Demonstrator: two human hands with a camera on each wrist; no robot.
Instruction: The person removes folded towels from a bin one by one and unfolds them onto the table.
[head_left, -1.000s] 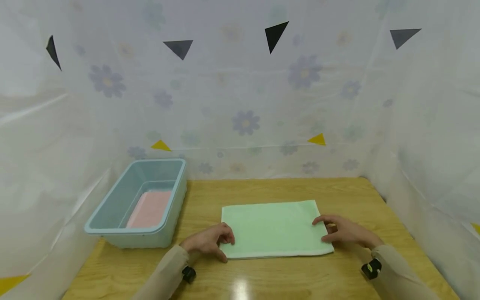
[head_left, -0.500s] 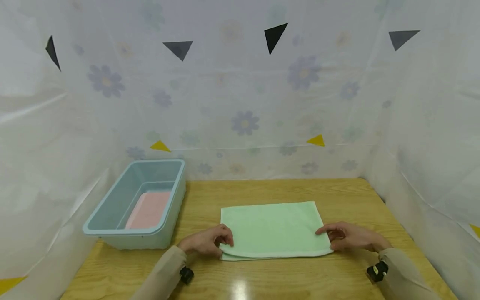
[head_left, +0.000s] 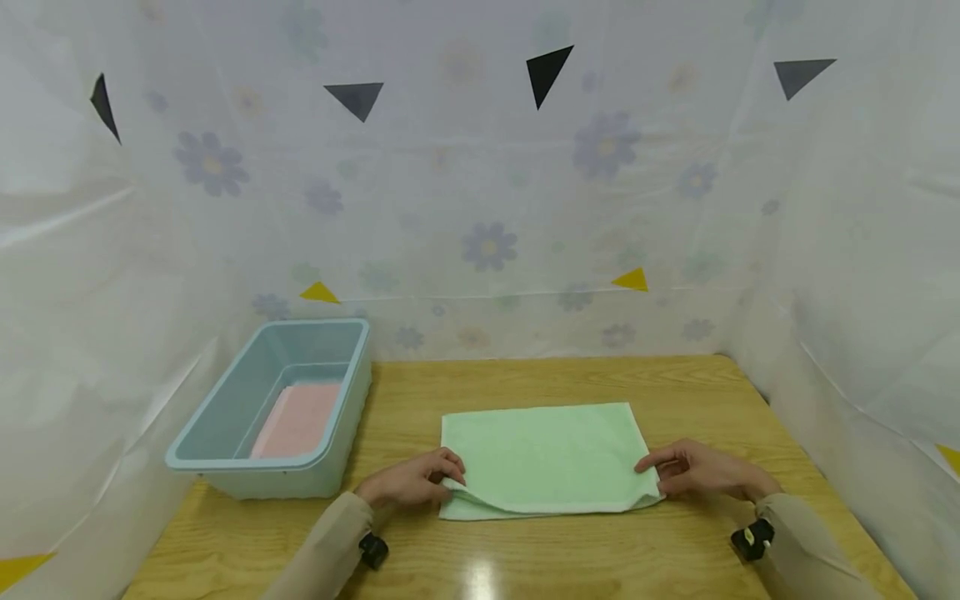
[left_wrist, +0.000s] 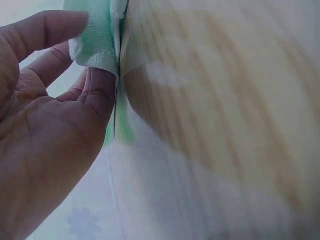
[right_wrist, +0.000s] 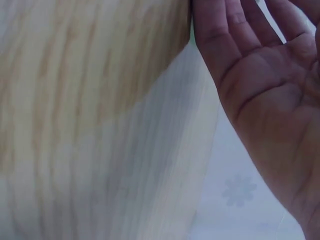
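A light green towel [head_left: 543,454] lies folded flat on the wooden table [head_left: 540,379]. My left hand [head_left: 452,479] pinches its near-left corner, and the top layer is raised a little off the layer below. In the left wrist view, thumb and fingers [left_wrist: 100,90] hold that green corner [left_wrist: 97,37]. My right hand [head_left: 651,472] grips the near-right corner, which is also slightly raised. The right wrist view shows only my palm [right_wrist: 270,100] beside the table, with the fingertips out of frame.
A pale blue plastic tub [head_left: 225,450] stands at the table's left with a folded pink towel [head_left: 300,417] in its bottom. White flowered sheeting [head_left: 487,208] walls in the back and both sides. Bare wood lies behind and in front of the green towel.
Both hands have slid to the towel's near corners and taken hold. The near edge of the top layer has lifted slightly at both ends.
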